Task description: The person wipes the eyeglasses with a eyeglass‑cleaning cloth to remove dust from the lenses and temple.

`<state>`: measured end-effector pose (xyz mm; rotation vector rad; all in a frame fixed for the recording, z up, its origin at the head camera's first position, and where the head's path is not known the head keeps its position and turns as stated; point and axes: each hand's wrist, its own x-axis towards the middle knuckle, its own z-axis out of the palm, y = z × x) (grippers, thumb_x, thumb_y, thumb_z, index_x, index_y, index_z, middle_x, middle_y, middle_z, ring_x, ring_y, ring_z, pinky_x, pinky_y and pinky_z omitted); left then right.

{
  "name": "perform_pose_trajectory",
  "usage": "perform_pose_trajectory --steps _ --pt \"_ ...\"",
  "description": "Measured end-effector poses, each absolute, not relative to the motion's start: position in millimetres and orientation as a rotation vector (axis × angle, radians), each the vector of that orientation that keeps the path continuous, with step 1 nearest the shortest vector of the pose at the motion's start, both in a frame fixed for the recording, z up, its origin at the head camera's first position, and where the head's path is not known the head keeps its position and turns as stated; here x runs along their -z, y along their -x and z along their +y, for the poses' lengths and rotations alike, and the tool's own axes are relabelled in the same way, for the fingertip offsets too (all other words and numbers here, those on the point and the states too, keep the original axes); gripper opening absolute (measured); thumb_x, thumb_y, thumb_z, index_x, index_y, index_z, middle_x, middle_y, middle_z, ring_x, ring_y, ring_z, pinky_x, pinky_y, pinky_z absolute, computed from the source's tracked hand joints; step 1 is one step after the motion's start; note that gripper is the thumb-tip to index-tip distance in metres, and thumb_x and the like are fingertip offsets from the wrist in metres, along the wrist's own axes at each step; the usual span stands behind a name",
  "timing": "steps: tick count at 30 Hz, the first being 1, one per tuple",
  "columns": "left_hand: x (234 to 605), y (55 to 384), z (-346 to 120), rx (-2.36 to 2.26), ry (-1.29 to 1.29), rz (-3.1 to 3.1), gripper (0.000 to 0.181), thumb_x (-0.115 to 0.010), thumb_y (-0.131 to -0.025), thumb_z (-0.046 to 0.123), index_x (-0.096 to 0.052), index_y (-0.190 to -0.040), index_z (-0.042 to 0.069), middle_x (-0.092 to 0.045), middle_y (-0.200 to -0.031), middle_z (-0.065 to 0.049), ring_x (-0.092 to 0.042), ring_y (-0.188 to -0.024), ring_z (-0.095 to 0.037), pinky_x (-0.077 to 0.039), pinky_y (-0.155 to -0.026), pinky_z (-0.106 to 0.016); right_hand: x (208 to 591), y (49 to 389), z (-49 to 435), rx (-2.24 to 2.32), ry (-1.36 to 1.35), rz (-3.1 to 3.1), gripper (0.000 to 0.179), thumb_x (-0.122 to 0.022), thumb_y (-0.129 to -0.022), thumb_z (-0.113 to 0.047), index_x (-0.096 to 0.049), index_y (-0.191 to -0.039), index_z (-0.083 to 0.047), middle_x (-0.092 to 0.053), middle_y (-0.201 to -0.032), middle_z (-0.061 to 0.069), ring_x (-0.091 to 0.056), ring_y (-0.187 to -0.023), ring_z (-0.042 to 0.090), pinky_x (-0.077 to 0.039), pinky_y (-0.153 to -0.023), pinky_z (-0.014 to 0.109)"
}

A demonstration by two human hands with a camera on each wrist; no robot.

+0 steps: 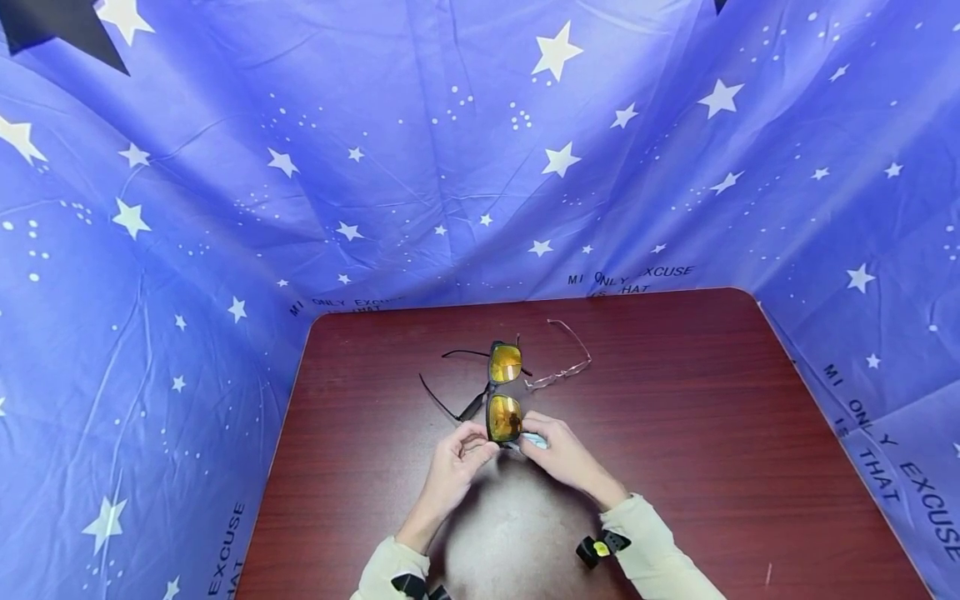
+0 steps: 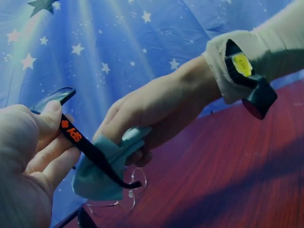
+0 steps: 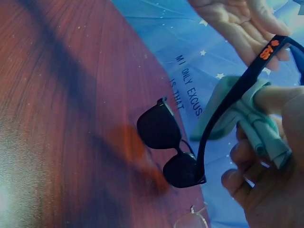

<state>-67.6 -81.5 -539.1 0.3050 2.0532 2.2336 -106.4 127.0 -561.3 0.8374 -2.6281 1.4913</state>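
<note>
Black sunglasses (image 1: pixel 505 417) with yellow mirrored lenses are held up over the table, lenses facing the head camera. My left hand (image 1: pixel 459 462) pinches their near corner between thumb and fingers; in the left wrist view, orange lettering marks the temple arm (image 2: pixel 76 137) beside the thumb. My right hand (image 1: pixel 561 454) grips a folded teal cloth (image 3: pixel 259 114), which lies against that temple arm. Part of the cloth is hidden inside the fingers. Behind the held pair, a second pair of dark sunglasses (image 3: pixel 159 127) stands on the table with its arms unfolded.
Clear-framed glasses (image 1: pixel 588 361) lie on the reddish-brown table (image 1: pixel 697 425), to the right of the sunglasses. A blue curtain (image 1: pixel 465 183) with white stars surrounds the table at the back and both sides. Black wrist cameras are strapped over both sleeves.
</note>
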Motion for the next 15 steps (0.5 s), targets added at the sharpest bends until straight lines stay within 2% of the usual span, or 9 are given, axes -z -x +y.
perform_pose_trajectory --steps 2,6,9,12,15 --pt "538 69 -83 -2.273 -0.273 1.989 0.02 -0.062 -0.096 -0.007 -0.054 -0.106 -0.022 -0.069 -0.098 -0.033 -0.07 -0.091 -0.004 -0.057 -0.082 -0.018 559 107 127 -1.485 -0.874 -2.571 0.015 -0.067 -0.092 0.001 -0.074 -0.096 -0.012 -0.063 -0.091 -0.006 -0.056 -0.083 0.004 -0.052 -0.074 0.029" --pt "536 70 -85 -2.36 -0.227 1.795 0.021 -0.057 -0.098 -0.007 -0.05 -0.108 -0.024 -0.075 -0.099 -0.017 -0.071 -0.093 -0.005 -0.059 -0.089 -0.024 555 111 130 -1.401 -0.848 -2.498 0.015 -0.071 -0.094 -0.001 -0.076 -0.105 -0.008 -0.065 -0.095 -0.003 -0.058 -0.082 0.005 -0.052 -0.072 0.026" --pt "534 68 -86 -2.401 -0.18 1.663 0.011 -0.055 -0.1 -0.006 -0.055 -0.108 -0.014 -0.075 -0.099 -0.005 -0.073 -0.095 -0.009 -0.06 -0.09 -0.026 554 115 133 -1.317 -0.809 -2.472 0.018 -0.074 -0.092 -0.002 -0.077 -0.108 -0.01 -0.065 -0.096 -0.004 -0.058 -0.08 0.005 -0.049 -0.07 0.021" --pt "532 66 -87 -2.415 -0.145 1.578 0.008 -0.054 -0.102 -0.004 -0.058 -0.108 -0.002 -0.075 -0.097 0.0 -0.073 -0.095 -0.011 -0.06 -0.09 -0.026 554 120 136 -1.27 -0.775 -2.452 0.019 -0.077 -0.089 -0.003 -0.077 -0.105 -0.013 -0.066 -0.098 -0.005 -0.061 -0.085 0.007 -0.049 -0.075 0.02" --pt "532 64 -87 -2.406 -0.148 1.533 0.009 -0.053 -0.102 -0.003 -0.058 -0.106 0.003 -0.076 -0.096 0.002 -0.073 -0.095 -0.011 -0.06 -0.09 -0.026 554 126 137 -1.256 -0.723 -2.428 0.018 -0.08 -0.087 -0.004 -0.074 -0.1 -0.014 -0.069 -0.098 -0.004 -0.064 -0.09 0.011 -0.05 -0.078 0.022"
